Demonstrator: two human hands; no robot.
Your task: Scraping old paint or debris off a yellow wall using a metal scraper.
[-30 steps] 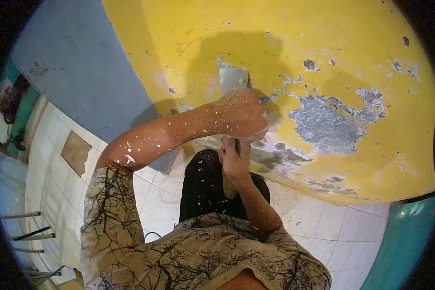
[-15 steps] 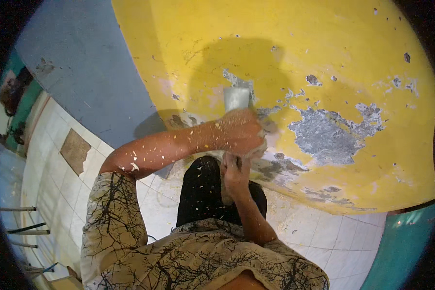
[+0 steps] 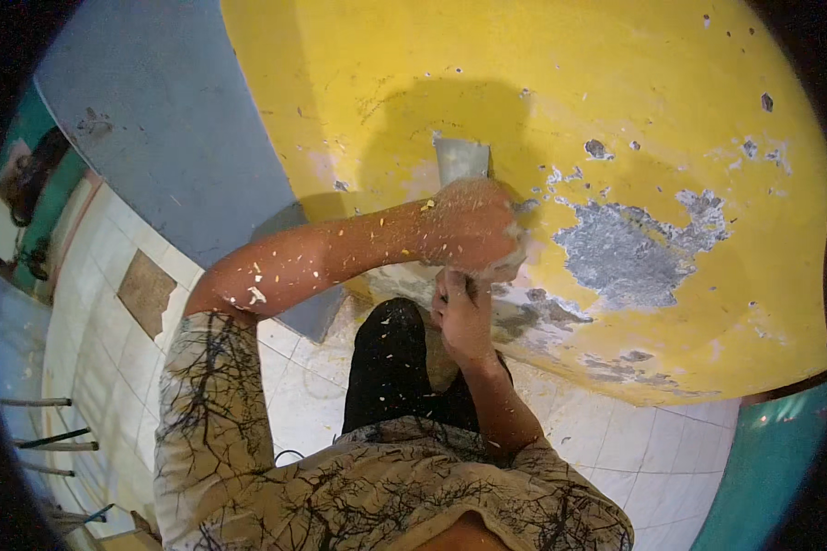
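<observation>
place: indoors; home or shop could not be told. evidence: one yellow wall (image 3: 652, 151), which was flaked to grey patches (image 3: 625, 253); one blue-grey section (image 3: 156, 110) adjoined it; teal paint (image 3: 772, 450) showed at right; white floor tiles (image 3: 648, 441) ran below; metal legs (image 3: 60, 446) stood lower left.

Left hand (image 3: 476, 230) above right hand (image 3: 466, 317), both grip a flat-bladed scraper (image 3: 462, 161) over the patchy, peeling yellow wall (image 3: 634, 110).

Smooth grey metal scraper blade (image 3: 463, 162), upper centre; smooth yellow painted wall (image 3: 606, 64) filling the upper right, with a rough, matt grey patch (image 3: 623, 253); smooth pale floor tiles (image 3: 296, 393), lower left; matt cloth shirt (image 3: 377, 487), bottom.
</observation>
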